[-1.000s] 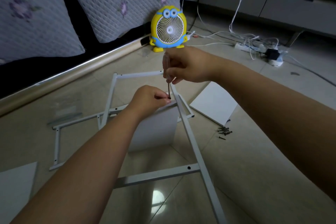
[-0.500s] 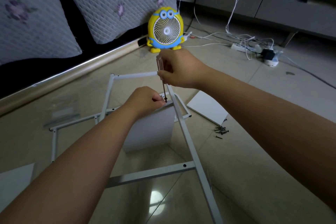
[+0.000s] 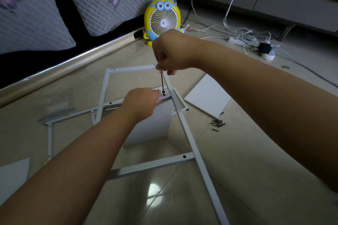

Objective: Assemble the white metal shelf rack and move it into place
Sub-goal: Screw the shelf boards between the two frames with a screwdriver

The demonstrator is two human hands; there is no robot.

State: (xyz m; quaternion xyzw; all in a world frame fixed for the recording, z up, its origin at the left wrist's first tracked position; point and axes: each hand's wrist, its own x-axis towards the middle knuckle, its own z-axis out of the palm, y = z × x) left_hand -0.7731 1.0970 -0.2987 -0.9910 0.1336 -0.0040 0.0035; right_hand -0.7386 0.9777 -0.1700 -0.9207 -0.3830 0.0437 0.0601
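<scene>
A white metal side frame (image 3: pixel 190 144) runs from the near floor up toward the middle of the view, with a crossbar (image 3: pixel 155 166) near me. My right hand (image 3: pixel 173 51) grips a screwdriver (image 3: pixel 162 83) held upright, its tip on a black screw (image 3: pixel 163 94) in a short white crossbar. My left hand (image 3: pixel 141 101) grips that crossbar together with the top edge of a white shelf panel (image 3: pixel 151 124) standing on its edge under it. A second white frame (image 3: pixel 102 97) lies flat on the tiled floor behind.
A small pile of black screws (image 3: pixel 217 123) lies on the floor at right, beside a flat white panel (image 3: pixel 207 96). Another white panel (image 3: pixel 12 175) lies at far left. A yellow cartoon fan (image 3: pixel 162 20), cushions, and a power strip with tangled cables (image 3: pixel 245 40) sit behind.
My right hand has risen slightly, showing more of the screwdriver shaft above the screw. My left hand stays on the crossbar and panel.
</scene>
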